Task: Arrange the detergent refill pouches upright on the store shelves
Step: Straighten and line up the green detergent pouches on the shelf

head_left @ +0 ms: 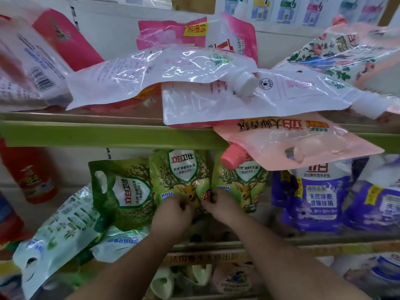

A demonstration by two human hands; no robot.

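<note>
left hand (173, 215): fingers curled onto lower edge of upright green deer-print pouch (179, 180) on middle shelf | right hand (223, 207): pinches same pouch's lower right corner, beside second green deer pouch (240, 187) | hands close together | upper shelf (108, 133): white spouted pouches (151, 76) lying flat, pink pouch (298, 141) overhanging edge

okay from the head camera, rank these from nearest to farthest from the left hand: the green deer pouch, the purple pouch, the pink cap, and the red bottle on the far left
From the left hand:
1. Green deer pouch, right at its fingers, middle shelf.
2. Pink cap, up and to the right, hanging over the green shelf edge.
3. Purple pouch on the right and red bottle on the far left: too close to call.
</note>
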